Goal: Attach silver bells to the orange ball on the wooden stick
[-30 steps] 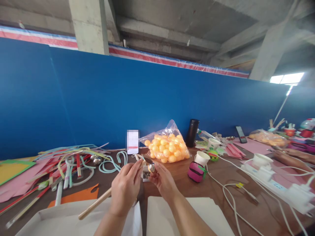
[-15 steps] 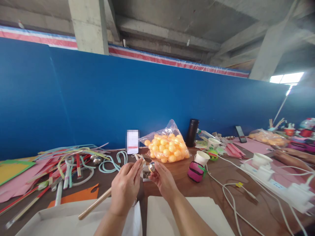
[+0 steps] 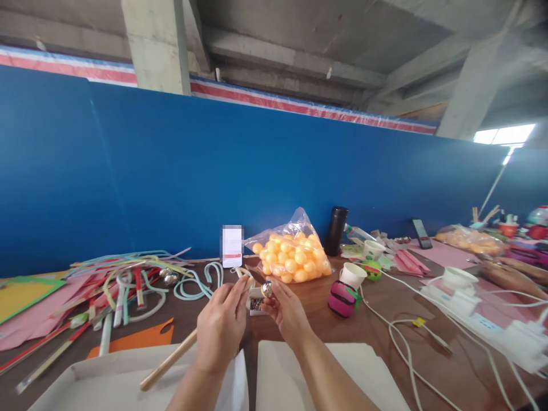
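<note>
My left hand (image 3: pixel 222 319) is closed around a wooden stick (image 3: pixel 169 358), whose lower end slants toward the left over white paper. The stick's upper end shows pale at my fingertips. My right hand (image 3: pixel 285 314) pinches a shiny silver bell (image 3: pixel 266 289) between thumb and fingers, a short gap from the stick's tip. Behind and between my hands stands a small white box (image 3: pixel 256 312) holding small metal pieces, partly hidden by my fingers. More silver bells (image 3: pixel 169 277) lie among the cords at left.
A clear bag of orange balls (image 3: pixel 295 257), a phone (image 3: pixel 232 246) and a black bottle (image 3: pixel 337 230) stand behind. Paper cups (image 3: pixel 353 275), a magenta pouch (image 3: pixel 343 298), and cables with a power strip (image 3: pixel 483 325) are at right. Coloured cords and sticks crowd the left. A co-worker's hands (image 3: pixel 507 278) show far right.
The view has shifted very slightly. Both hands keep their hold on the stick and the bell, with the bell turned a little.
</note>
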